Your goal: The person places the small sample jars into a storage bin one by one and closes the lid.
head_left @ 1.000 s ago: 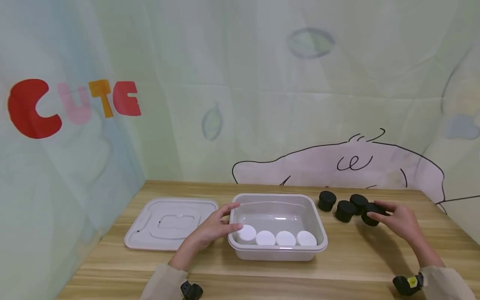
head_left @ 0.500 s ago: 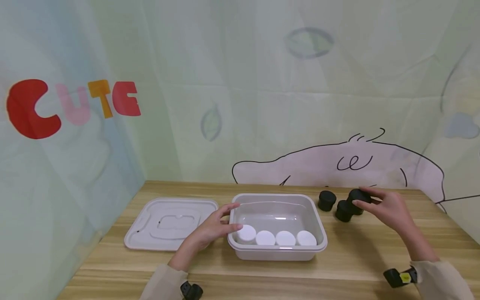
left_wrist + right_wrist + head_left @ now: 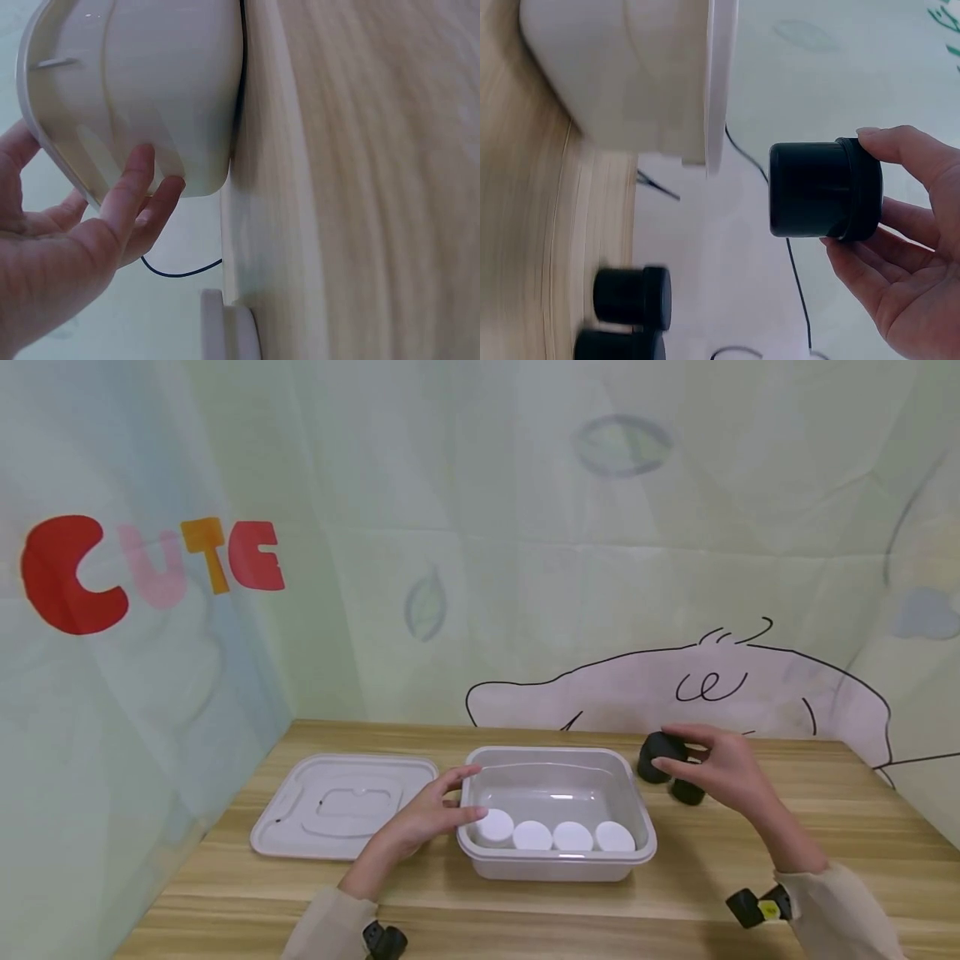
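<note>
Wooden tabletop [image 3: 675, 868] from above: my left hand [image 3: 420, 818] rests with relaxed fingers against the bin [image 3: 633, 814]. Left wrist view shows those fingers [image 3: 131, 195] touching its corner. Right wrist view: my right hand [image 3: 900, 247] pinches a black jar [image 3: 825, 190] in the air beside the bin (probably light, rigid, smooth; best gripped at the cap).

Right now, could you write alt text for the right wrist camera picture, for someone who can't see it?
A right hand holds a black jar in the air by its lid end, next to the rim of a pale plastic tub. Two more black jars stand on the wooden table below.
</note>
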A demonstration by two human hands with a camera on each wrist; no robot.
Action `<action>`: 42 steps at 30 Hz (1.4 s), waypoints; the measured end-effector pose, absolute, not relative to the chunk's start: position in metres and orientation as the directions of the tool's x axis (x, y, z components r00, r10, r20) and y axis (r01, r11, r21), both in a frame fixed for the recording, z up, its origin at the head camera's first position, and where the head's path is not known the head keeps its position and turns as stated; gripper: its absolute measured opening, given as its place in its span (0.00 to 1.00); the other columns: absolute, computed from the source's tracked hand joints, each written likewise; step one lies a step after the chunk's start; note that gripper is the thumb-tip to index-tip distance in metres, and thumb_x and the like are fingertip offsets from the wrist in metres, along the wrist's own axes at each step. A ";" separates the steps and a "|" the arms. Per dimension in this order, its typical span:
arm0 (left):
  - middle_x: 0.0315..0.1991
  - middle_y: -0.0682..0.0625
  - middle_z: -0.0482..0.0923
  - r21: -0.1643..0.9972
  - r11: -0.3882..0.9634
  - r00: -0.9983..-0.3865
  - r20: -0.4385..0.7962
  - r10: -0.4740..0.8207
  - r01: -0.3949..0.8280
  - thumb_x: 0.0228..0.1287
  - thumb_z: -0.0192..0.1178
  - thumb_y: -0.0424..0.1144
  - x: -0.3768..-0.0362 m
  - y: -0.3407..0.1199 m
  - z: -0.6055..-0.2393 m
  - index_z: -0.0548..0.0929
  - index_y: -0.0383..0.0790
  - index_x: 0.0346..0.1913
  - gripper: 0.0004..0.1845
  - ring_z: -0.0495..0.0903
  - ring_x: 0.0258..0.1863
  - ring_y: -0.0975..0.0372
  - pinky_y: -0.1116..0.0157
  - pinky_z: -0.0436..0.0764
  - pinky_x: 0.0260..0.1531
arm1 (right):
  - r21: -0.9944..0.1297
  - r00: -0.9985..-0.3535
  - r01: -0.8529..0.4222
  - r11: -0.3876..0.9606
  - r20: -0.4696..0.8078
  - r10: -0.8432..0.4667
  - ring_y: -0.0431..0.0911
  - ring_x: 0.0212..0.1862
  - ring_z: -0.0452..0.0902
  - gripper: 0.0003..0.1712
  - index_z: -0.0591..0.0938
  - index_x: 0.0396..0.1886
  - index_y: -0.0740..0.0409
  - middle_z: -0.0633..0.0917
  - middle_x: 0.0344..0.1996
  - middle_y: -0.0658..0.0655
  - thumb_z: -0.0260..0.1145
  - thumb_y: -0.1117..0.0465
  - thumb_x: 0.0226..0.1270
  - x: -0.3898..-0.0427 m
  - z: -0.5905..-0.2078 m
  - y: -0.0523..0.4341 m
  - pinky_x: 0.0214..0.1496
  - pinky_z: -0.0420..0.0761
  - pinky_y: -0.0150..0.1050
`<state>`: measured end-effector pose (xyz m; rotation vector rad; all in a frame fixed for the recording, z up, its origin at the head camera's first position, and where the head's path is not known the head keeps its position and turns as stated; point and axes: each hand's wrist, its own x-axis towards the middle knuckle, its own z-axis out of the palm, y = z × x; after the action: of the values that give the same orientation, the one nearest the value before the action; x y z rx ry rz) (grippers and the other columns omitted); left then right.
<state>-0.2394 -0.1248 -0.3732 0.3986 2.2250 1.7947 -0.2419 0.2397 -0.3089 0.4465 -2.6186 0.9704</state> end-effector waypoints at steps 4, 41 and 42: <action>0.66 0.35 0.54 0.977 0.205 -0.930 -0.027 0.367 0.052 0.55 0.64 0.37 -0.240 -0.125 -0.373 0.61 0.37 0.65 0.36 0.65 0.57 0.38 0.55 0.77 0.45 | -0.574 -0.888 -0.433 0.695 0.402 -0.222 0.59 0.45 0.77 0.27 0.78 0.48 0.69 0.79 0.47 0.69 0.73 0.60 0.48 -0.243 -0.310 0.225 0.42 0.80 0.46; 0.66 0.34 0.54 0.978 0.203 -0.927 -0.025 0.373 0.055 0.55 0.64 0.37 -0.240 -0.124 -0.374 0.61 0.36 0.65 0.35 0.67 0.57 0.39 0.56 0.78 0.44 | -0.347 -0.873 -0.483 0.804 0.116 -0.474 0.42 0.33 0.74 0.26 0.80 0.46 0.69 0.83 0.40 0.62 0.73 0.61 0.46 -0.262 -0.346 0.163 0.38 0.78 0.40; 0.66 0.34 0.54 0.977 0.206 -0.928 -0.026 0.372 0.055 0.55 0.64 0.37 -0.240 -0.124 -0.373 0.61 0.36 0.65 0.35 0.67 0.57 0.39 0.56 0.78 0.44 | -0.335 -0.873 -0.483 0.809 0.108 -0.476 0.42 0.32 0.73 0.26 0.80 0.46 0.69 0.83 0.41 0.62 0.73 0.60 0.46 -0.262 -0.347 0.162 0.37 0.76 0.38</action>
<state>-0.2397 -0.1244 -0.3734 0.4051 2.2259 1.7867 -0.2621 0.1617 -0.3467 0.7877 -2.9698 0.5583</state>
